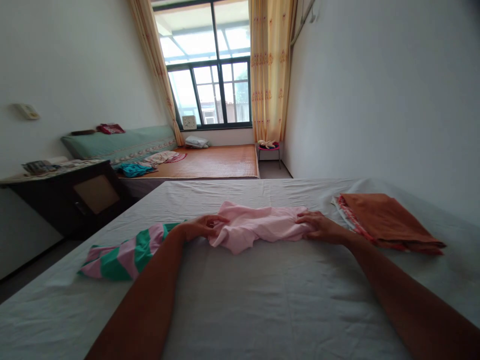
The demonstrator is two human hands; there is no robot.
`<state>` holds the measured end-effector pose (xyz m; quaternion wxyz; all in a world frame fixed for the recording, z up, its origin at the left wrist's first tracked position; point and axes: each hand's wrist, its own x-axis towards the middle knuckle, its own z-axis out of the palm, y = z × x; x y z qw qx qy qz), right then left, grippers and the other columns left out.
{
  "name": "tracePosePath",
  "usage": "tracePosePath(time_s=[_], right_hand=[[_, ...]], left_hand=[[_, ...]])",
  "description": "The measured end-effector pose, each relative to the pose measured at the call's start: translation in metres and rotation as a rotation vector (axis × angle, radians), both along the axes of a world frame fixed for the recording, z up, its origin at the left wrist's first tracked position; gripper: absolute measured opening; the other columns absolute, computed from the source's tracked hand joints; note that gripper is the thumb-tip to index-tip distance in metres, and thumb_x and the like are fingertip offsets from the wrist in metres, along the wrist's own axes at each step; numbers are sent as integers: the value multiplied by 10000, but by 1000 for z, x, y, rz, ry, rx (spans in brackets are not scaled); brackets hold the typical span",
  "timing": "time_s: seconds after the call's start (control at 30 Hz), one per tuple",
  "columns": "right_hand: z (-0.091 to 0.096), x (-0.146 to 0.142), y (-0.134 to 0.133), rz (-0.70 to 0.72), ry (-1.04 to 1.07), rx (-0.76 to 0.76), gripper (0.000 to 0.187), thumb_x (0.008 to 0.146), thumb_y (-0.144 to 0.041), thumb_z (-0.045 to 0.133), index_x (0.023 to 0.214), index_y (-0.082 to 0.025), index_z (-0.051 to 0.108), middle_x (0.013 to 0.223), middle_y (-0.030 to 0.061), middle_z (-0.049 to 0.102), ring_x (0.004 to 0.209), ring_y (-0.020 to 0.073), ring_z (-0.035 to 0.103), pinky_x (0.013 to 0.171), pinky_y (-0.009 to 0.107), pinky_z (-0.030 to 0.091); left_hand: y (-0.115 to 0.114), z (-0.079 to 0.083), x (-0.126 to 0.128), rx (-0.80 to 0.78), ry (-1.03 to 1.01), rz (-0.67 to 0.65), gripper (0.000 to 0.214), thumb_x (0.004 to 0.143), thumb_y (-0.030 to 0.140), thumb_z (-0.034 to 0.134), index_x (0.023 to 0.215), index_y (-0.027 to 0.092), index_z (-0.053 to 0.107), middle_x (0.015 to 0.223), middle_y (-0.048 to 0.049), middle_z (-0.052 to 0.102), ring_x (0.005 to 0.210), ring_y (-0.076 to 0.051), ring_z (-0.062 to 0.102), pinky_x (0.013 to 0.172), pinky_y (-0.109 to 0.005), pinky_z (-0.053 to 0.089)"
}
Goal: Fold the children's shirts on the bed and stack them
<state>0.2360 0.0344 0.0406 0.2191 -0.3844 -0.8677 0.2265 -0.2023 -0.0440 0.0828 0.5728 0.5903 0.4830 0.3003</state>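
Note:
A crumpled pale pink garment lies across the middle of a bed with a grey-white sheet. My left hand pinches the garment's left end, fingers curled into the cloth. My right hand rests on its right end, fingers bent over the fabric and gripping it. Both arms reach forward from the near edge.
A green and pink striped cloth lies left of my left arm. Folded orange-brown fabric sits at the right on the bed. Beyond are a dark cabinet, a second bed with a mat, a small red stool and a window.

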Motion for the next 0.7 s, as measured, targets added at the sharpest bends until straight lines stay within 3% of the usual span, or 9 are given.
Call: tracePosePath(time_s=[0.1,0.2,0.3,0.4,0.47,0.53,0.57,0.63,0.7], right_hand=[[11,-1,-2,-32,92,54,289,751,-495,629,857,-251,742,1058,86,695,1132,288,533,1030,479,354],[39,8,-12,12,219,-120,352,758,-559,611,800,-229,725,926,71,705,980,266,589,919,405,455],[63,17,-22,-20,375,-389,391,763,-590,601,717,-207,662,658,24,625,620,163,560,587,282,494],[61,15,-16,-157,661,-465,371,767,-585,599,768,-214,609,583,-21,530,451,95,446,407,221,390],[46,10,-3,-225,818,-417,347,775,-569,587,882,-239,596,732,7,602,550,126,556,470,245,466],[28,7,10,-308,890,-302,354,796,-558,546,1007,-276,571,1000,48,635,846,190,647,667,306,545],[20,7,15,-365,883,-230,378,805,-556,529,1074,-291,549,1134,59,607,1005,212,622,772,334,540],[10,9,20,-466,796,-105,457,806,-560,528,1176,-290,513,1289,74,536,1192,235,521,904,364,492],[9,12,16,-427,648,-110,499,802,-565,547,1188,-249,537,1276,92,555,1199,245,507,927,370,472]], left_hand=[[-8,9,-6,-14,60,-95,391,555,307,825,908,166,736,747,-40,674,604,-148,585,530,-223,430],[-17,25,-10,54,-16,-72,320,564,320,815,814,139,732,597,-18,609,491,-113,516,471,-216,388],[-17,43,-3,222,-223,169,288,563,339,801,753,151,695,640,-25,627,493,-121,526,461,-226,395],[-2,53,18,360,-484,423,310,698,342,710,970,203,658,889,-36,675,678,-151,617,586,-247,484],[13,48,32,386,-626,496,359,781,371,641,1111,238,593,1042,-47,647,871,-159,636,735,-259,516],[26,35,37,378,-704,582,372,822,436,585,1156,275,545,1150,-50,599,1027,-155,605,841,-262,502],[30,27,36,364,-699,642,370,828,461,569,1154,291,535,1181,-46,580,1068,-152,589,861,-262,495],[34,8,28,327,-587,741,370,804,463,594,1130,297,543,1199,-37,568,1081,-150,580,847,-249,487],[34,-9,17,253,-359,726,387,749,452,655,1073,252,587,1155,-49,599,1032,-165,594,788,-239,482]])
